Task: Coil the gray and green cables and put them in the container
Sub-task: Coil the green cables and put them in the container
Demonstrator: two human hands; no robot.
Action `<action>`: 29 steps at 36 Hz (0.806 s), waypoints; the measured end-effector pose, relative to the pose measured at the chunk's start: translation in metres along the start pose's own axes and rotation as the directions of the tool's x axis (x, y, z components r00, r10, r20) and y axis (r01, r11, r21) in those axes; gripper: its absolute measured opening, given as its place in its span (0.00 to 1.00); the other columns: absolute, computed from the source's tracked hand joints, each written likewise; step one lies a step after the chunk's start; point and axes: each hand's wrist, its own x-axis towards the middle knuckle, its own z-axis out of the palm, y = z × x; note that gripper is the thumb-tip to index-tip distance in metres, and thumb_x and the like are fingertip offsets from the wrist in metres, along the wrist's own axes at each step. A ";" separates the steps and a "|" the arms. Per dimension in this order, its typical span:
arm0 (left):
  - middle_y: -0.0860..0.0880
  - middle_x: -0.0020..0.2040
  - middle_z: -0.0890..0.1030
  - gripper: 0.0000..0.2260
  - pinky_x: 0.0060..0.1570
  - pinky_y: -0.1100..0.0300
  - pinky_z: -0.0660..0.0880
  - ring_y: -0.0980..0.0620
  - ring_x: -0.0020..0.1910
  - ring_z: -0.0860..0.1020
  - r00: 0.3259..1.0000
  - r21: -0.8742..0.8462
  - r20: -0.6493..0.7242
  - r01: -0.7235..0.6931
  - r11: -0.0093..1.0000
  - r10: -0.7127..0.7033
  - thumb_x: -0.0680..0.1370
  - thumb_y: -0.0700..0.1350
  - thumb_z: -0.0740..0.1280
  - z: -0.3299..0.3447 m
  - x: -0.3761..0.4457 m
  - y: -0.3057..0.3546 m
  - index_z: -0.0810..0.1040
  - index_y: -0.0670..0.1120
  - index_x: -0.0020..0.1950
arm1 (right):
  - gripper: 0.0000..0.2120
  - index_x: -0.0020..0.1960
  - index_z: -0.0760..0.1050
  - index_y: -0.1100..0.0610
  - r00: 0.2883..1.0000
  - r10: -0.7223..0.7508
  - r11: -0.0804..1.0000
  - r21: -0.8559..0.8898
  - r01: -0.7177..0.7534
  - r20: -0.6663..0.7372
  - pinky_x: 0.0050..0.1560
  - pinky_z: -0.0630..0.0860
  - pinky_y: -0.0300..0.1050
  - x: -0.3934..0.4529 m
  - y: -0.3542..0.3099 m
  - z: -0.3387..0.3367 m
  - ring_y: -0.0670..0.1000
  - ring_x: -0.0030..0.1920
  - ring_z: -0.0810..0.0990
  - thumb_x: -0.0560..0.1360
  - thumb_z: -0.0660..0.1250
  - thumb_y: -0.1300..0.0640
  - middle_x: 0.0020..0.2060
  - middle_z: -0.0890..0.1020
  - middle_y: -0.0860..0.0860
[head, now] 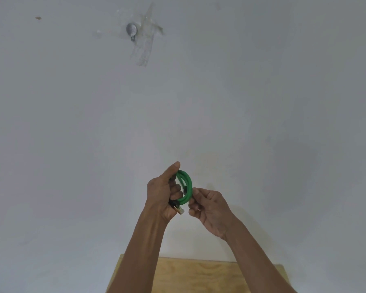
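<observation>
Holding the coiled green cable [185,187], left hand [163,195] grips; right hand [209,210] pinches it

Both bare forearms reached up and forward from the bottom of the view, drawing close together at the hands. The left hand [164,194] was raised with its thumb pointing up and its fingers curled round the green cable [186,187]. The right hand [209,210] sat just beside it, slightly lower, fingers bent, its fingertips pinching the coil's near side.
</observation>
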 end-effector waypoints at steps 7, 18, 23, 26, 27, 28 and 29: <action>0.52 0.25 0.58 0.17 0.20 0.64 0.54 0.55 0.20 0.55 0.998 0.083 -0.035 -0.057 0.995 0.060 0.73 0.41 0.76 -0.002 -0.001 -0.009 0.69 0.45 0.32 | 0.10 0.46 0.80 0.64 0.995 0.089 0.996 0.032 -0.087 -0.038 0.29 0.74 0.37 -0.009 0.000 -0.007 0.46 0.28 0.69 0.79 0.65 0.58 0.32 0.75 0.54; 0.51 0.24 0.59 0.18 0.19 0.65 0.58 0.55 0.20 0.56 0.997 0.130 0.034 -0.075 0.989 0.071 0.73 0.42 0.76 -0.002 -0.008 -0.012 0.71 0.45 0.28 | 0.13 0.55 0.81 0.60 0.997 -0.039 0.947 -0.316 0.058 0.065 0.47 0.79 0.48 -0.025 -0.008 0.004 0.51 0.45 0.78 0.83 0.57 0.60 0.45 0.81 0.56; 0.52 0.24 0.58 0.16 0.19 0.65 0.58 0.55 0.19 0.56 0.999 0.126 0.032 -0.010 0.992 0.006 0.72 0.42 0.76 -0.006 -0.006 -0.008 0.72 0.46 0.28 | 0.11 0.58 0.81 0.60 0.991 -0.059 0.949 -0.302 0.093 0.121 0.41 0.75 0.43 -0.029 -0.002 -0.003 0.49 0.38 0.73 0.82 0.61 0.61 0.42 0.78 0.53; 0.52 0.25 0.59 0.15 0.19 0.65 0.56 0.55 0.21 0.56 0.998 0.257 0.067 -0.001 0.966 -0.017 0.71 0.40 0.77 -0.014 -0.007 -0.007 0.74 0.46 0.28 | 0.10 0.56 0.82 0.58 0.992 -0.085 0.843 -0.525 0.120 0.091 0.40 0.74 0.41 -0.030 -0.006 -0.014 0.49 0.34 0.72 0.82 0.62 0.60 0.35 0.79 0.45; 0.52 0.24 0.60 0.13 0.19 0.65 0.56 0.55 0.21 0.56 0.997 0.294 0.078 -0.001 0.956 -0.023 0.71 0.39 0.77 -0.016 -0.008 -0.007 0.76 0.44 0.30 | 0.10 0.55 0.82 0.56 0.991 -0.102 0.792 -0.595 0.134 0.088 0.40 0.74 0.41 -0.030 -0.008 -0.017 0.48 0.34 0.73 0.82 0.62 0.60 0.36 0.80 0.45; 0.51 0.24 0.61 0.10 0.20 0.65 0.56 0.55 0.21 0.56 0.996 0.323 0.083 -0.002 0.947 -0.026 0.71 0.38 0.77 -0.017 -0.009 -0.009 0.78 0.42 0.32 | 0.10 0.55 0.82 0.55 0.989 -0.119 0.739 -0.657 0.146 0.086 0.40 0.74 0.41 -0.030 -0.010 -0.019 0.48 0.33 0.73 0.82 0.63 0.60 0.38 0.81 0.46; 0.51 0.24 0.61 0.08 0.20 0.65 0.56 0.55 0.21 0.56 0.996 0.339 0.081 -0.004 0.941 -0.025 0.71 0.37 0.76 -0.017 -0.011 -0.011 0.79 0.39 0.36 | 0.10 0.55 0.82 0.54 0.988 -0.133 0.693 -0.705 0.151 0.081 0.40 0.74 0.40 -0.029 -0.011 -0.021 0.47 0.33 0.74 0.82 0.63 0.60 0.40 0.82 0.48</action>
